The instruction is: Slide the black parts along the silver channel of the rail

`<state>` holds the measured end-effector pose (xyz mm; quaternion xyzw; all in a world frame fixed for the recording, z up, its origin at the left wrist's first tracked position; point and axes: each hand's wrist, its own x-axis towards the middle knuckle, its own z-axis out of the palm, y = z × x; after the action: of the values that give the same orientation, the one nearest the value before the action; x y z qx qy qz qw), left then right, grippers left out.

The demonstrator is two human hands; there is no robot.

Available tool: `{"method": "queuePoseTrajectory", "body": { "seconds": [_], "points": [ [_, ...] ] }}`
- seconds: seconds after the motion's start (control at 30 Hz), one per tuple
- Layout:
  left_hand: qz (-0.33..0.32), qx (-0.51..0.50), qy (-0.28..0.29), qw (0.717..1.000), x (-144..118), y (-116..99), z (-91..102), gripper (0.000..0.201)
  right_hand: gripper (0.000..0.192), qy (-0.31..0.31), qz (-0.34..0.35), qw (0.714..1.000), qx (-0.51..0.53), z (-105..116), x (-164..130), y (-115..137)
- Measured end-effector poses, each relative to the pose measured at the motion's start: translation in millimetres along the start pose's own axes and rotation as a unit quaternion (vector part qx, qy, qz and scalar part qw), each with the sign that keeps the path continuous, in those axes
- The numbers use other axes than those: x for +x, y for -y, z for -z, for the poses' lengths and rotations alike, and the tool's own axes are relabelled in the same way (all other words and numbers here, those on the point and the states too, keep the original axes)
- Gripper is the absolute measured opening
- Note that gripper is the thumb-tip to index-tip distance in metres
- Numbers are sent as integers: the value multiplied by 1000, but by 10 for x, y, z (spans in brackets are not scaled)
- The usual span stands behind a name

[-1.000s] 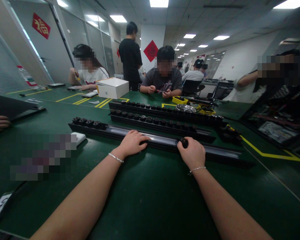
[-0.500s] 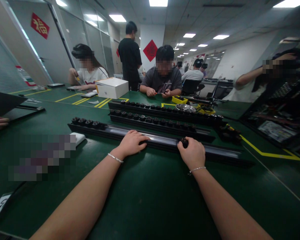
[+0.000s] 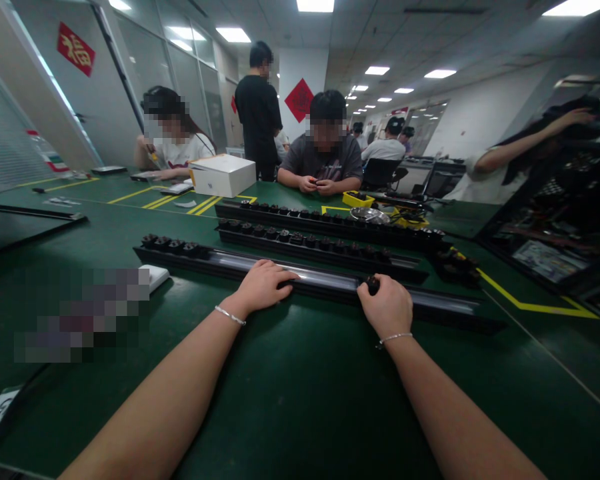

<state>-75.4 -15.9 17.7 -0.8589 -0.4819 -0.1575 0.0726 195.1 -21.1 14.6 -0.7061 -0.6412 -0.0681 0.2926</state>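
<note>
A long black rail (image 3: 325, 283) with a shiny channel lies across the green table in front of me. My left hand (image 3: 263, 285) rests on top of the rail near its middle, fingers curled over it. My right hand (image 3: 387, 308) grips a small black part (image 3: 373, 285) sitting on the rail a little to the right. Several more small black parts (image 3: 173, 245) are lined up at the rail's left end.
Two more black rails (image 3: 320, 241) loaded with black parts lie behind the first. A white box (image 3: 223, 175), a yellow tray (image 3: 359, 199) and a metal dish (image 3: 369, 215) stand farther back. People sit across the table; a small white block (image 3: 155, 275) lies left.
Both my hands stay in place on the rail. The other person's hand and dark panel at the far left have gone from view. The person at the right raised an arm.
</note>
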Motion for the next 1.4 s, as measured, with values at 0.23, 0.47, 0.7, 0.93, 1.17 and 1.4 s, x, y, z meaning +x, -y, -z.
{"method": "queuePoseTrajectory", "body": {
  "seconds": [0.23,0.47,0.7,0.93,1.17,1.4],
  "points": [
    [-2,1,-2,1000,1,2,-2,31,34,-11,-1,1000,4,-6,-4,-12],
    [0,-3,4,1000,0,7,2,31,39,-4,-6,1000,0,2,-8,-11],
    [3,-10,4,1000,3,1,6,31,39,-10,-11,1000,17,0,-20,-17],
    [0,-3,2,1000,0,11,2,31,41,12,-34,999,20,38,-16,-22],
    [3,-3,5,1000,0,5,9,31,40,0,-31,999,19,13,-14,-43],
    [1,0,2,1000,3,5,-4,30,40,5,-30,1000,6,38,-15,-40]
  ]
}}
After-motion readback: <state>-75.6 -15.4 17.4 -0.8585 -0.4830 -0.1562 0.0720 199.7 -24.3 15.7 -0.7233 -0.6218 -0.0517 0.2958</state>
